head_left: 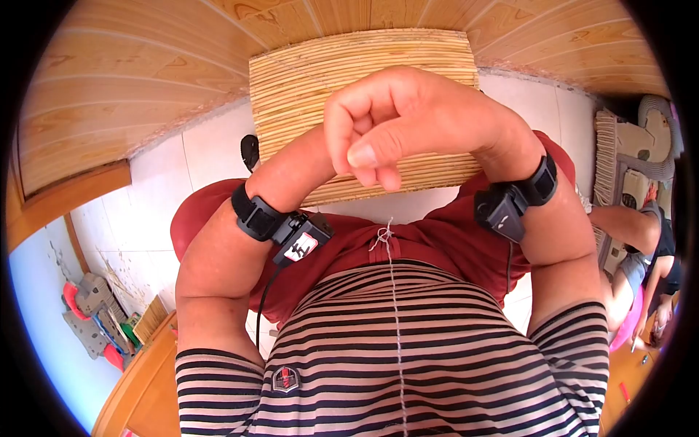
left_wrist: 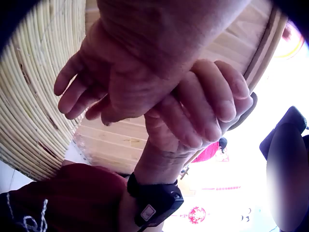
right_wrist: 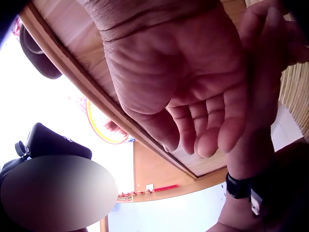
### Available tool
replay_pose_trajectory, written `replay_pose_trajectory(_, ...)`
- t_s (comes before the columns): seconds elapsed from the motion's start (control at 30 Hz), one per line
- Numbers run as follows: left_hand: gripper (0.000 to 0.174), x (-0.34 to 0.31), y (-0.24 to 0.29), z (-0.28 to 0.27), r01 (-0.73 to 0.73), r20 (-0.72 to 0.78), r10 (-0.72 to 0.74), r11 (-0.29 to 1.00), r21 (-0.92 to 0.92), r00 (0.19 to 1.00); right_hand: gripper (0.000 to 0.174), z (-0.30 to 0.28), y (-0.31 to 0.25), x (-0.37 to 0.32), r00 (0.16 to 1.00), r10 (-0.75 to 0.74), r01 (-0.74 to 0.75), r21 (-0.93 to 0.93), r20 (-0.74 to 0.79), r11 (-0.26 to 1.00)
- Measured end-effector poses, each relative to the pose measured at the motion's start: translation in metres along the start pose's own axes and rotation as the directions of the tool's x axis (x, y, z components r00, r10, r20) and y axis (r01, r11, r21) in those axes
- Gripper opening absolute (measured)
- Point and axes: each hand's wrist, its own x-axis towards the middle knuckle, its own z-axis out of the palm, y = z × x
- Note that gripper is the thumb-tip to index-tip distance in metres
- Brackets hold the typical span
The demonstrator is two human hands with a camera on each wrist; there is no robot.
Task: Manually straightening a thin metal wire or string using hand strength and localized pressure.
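Observation:
The right hand [head_left: 408,124] hangs bent at the wrist in the head view, its fingers loosely curled with nothing held. Behind it passes the left forearm [head_left: 291,171], and the left hand is hidden there. In the left wrist view the left hand [left_wrist: 120,87] has relaxed, slightly bent fingers, empty; the right hand [left_wrist: 203,101] is bent beside the left wrist. Loosely bent fingers of the right hand [right_wrist: 178,77] show in the right wrist view, near the left arm [right_wrist: 251,150]. Whether the hands touch I cannot tell.
A slatted mat-like surface [head_left: 291,87] lies beyond the hands, by a wood-patterned panel [head_left: 145,80]. Red-clothed legs [head_left: 211,215] are below. On the right, another person's arm [head_left: 619,224] shows near a fringed grey seat cover [head_left: 606,156]. Assorted items [head_left: 98,306] stand at left.

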Motion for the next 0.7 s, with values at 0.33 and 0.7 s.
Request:
replay_pose_trajectory(0.33,0.019,0.034,-0.023,-0.025,-0.106,-0.017,0.107,0.936,-0.336,0.994,0.021,-0.012,-0.001,0.004,0.973,-0.127,0.141,0.063,-0.191,0.988)
replay_pose_trajectory(0.7,0.031,0.01,-0.086,-0.012,0.258,-0.348,-0.209,0.961,0.1,0.914,0.015,-0.006,0.019,0.017,0.963,0.217,-0.251,-0.236,-0.163,0.939)
